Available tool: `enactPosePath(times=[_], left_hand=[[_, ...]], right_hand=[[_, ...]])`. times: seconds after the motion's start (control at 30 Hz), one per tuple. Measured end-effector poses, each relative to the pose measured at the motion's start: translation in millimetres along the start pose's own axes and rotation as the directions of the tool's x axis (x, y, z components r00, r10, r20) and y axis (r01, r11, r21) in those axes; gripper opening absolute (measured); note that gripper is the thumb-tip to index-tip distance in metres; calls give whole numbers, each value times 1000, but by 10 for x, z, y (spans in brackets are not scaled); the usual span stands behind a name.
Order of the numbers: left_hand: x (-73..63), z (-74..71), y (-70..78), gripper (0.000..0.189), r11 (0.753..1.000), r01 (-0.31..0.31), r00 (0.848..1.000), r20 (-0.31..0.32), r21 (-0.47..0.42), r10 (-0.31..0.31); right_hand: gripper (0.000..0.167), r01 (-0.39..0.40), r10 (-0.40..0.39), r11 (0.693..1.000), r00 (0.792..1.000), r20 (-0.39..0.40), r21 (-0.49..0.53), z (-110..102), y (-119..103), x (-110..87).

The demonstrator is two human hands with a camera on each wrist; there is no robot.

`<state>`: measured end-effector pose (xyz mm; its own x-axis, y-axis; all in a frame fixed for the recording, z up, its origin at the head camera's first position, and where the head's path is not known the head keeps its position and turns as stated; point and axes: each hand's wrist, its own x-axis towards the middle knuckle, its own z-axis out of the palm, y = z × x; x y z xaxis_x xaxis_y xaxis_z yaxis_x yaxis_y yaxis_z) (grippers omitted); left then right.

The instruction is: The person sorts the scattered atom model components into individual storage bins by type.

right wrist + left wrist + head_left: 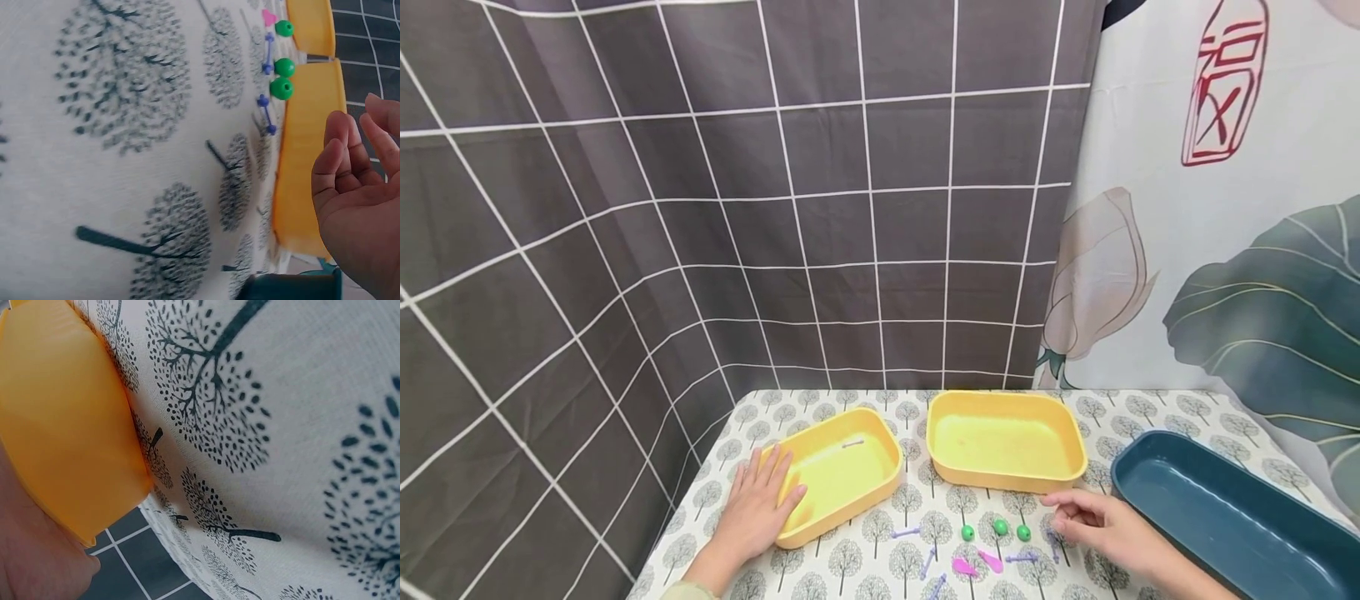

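Observation:
My left hand (754, 512) rests over the left rim of a yellow tray (880, 485), its fingers laid out straight. A small pale purple stick (852, 443) lies inside that tray. My right hand (1105, 527) hovers by the front right corner of a second yellow tray (1007, 482), fingers loosely bent with nothing seen between them. Left of it on the cloth are green beads (1024, 532), two pink pieces (991, 561) and several purple sticks with knobbed ends (1021, 557). One purple stick (267, 115) lies close to the right hand.
A long dark blue tray (1232, 521) stands at the right, beside the right forearm. A tree-patterned cloth (857, 554) covers the table. Behind hang a dark grid curtain (880, 208) and a white printed curtain (1157, 250).

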<state>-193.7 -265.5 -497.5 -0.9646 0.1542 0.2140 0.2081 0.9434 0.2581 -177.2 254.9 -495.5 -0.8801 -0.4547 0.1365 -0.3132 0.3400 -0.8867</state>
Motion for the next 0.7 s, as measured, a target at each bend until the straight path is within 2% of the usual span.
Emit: enactPosePath(times=[0.17,0.47,0.7], left_hand=[[-5,-9,5,69,1000,0,1000,-4,-4,0],[5,-3,12,68,1000,4,1000,3,3,-4],[11,6,15,68,1000,9,1000,13,9,-9]], right_hand=[[34,-34,34,999,998,47,-3,-20,83,-15],[26,10,-5,997,998,70,-71,-21,266,-41],[29,-21,30,990,998,63,-139,-11,315,-57]])
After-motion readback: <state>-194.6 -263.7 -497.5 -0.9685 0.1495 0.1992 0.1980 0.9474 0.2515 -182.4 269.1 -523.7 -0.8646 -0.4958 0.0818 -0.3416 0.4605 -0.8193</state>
